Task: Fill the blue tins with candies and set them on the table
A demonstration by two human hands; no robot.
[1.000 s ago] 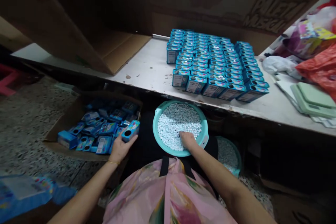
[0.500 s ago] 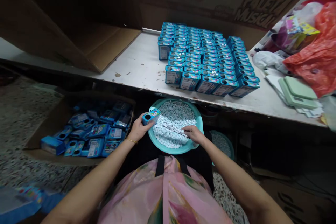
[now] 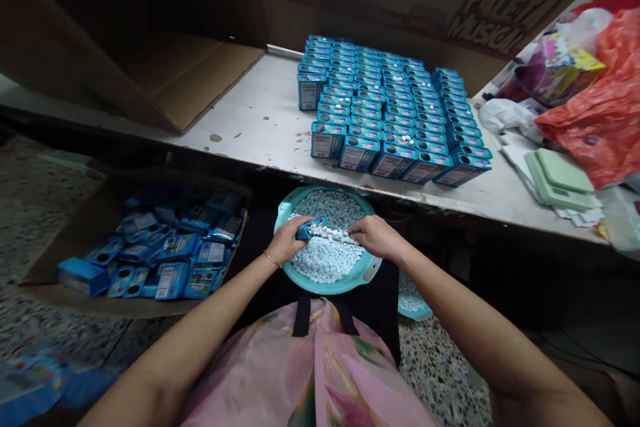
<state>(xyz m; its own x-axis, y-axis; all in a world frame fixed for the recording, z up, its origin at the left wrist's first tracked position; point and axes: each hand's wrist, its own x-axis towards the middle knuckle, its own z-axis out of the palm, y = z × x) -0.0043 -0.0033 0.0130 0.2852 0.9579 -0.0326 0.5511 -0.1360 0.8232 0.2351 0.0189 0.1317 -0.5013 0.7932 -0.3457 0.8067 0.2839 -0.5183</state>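
My left hand (image 3: 289, 240) is wrapped round a small blue candy box (image 3: 311, 227), tilted over the bowl with its hole end toward the right. Fingers of my right hand (image 3: 373, 237) pinch the end of a narrow, thin-edged scoop (image 3: 332, 235) heaped with a row of white candies. Its far end meets the box's opening; the scoop's exact shape is hidden by the candies. Beneath both hands, a turquoise plastic bowl (image 3: 370, 273) full of small white round candies (image 3: 325, 263) rests on my lap.
Rows of upright blue boxes (image 3: 375, 113) stand on the white table (image 3: 240, 127). A cardboard carton (image 3: 65, 303) of loose blue boxes is at left. Farther right lie a green scale (image 3: 563, 177) and red plastic bags (image 3: 600, 120). A second turquoise bowl (image 3: 415, 310) sits below.
My left hand has moved right, tipping the box over the bowl. My right hand has raised the scoop, now loaded with candies, to the box's opening.
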